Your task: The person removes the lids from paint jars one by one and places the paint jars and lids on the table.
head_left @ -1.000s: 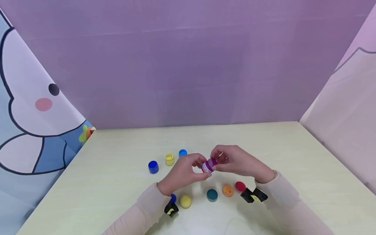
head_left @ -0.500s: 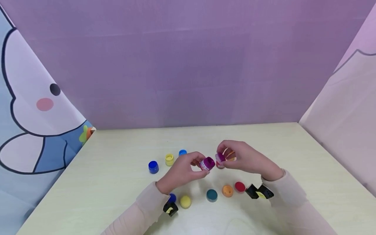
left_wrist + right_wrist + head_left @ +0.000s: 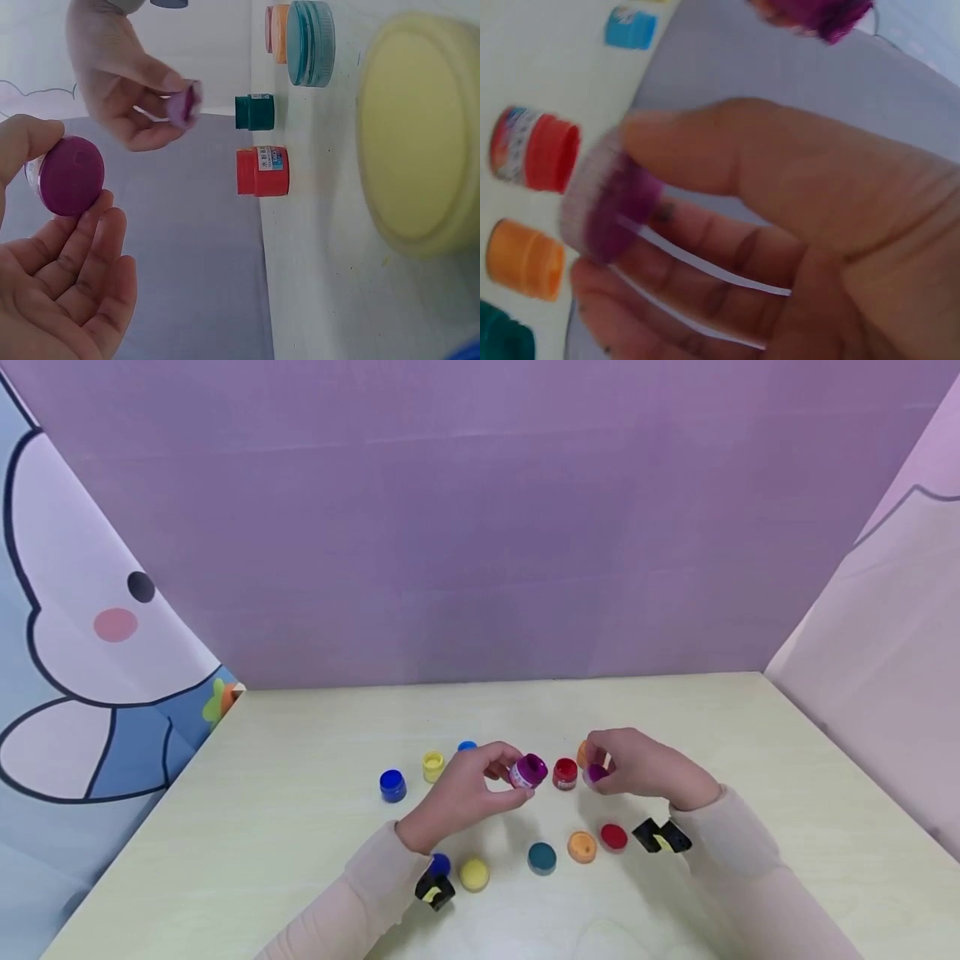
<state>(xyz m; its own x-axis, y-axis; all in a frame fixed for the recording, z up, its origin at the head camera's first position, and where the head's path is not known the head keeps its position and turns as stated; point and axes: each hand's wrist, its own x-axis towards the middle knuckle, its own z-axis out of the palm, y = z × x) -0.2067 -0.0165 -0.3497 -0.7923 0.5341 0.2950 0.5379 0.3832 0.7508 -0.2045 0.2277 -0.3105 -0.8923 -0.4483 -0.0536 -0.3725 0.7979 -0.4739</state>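
A small open purple paint jar [image 3: 529, 772] is held above the table by my left hand [image 3: 468, 789], between thumb and fingertips. Its bottom faces the left wrist view, where the remaining fingers [image 3: 105, 236] spread loosely below it. My right hand [image 3: 645, 766] pinches the purple lid [image 3: 619, 199] between thumb and fingers, apart from the jar. Between the two hands an open red paint jar [image 3: 566, 774] stands on the table. The orange paint jar [image 3: 525, 259] is partly hidden behind my right hand in the head view.
Blue [image 3: 392, 786], yellow [image 3: 433, 767] and light blue paint jars [image 3: 467, 746] stand at the left; a green jar [image 3: 255, 112] stands near the red one. Nearer me lie blue [image 3: 440, 864], yellow [image 3: 474, 875], teal [image 3: 542, 858], orange [image 3: 582, 847] and red lids [image 3: 613, 837].
The purple lid has come off the jar. My right hand has carried it to the right and lower, uncovering the red jar. My left hand has hardly moved.
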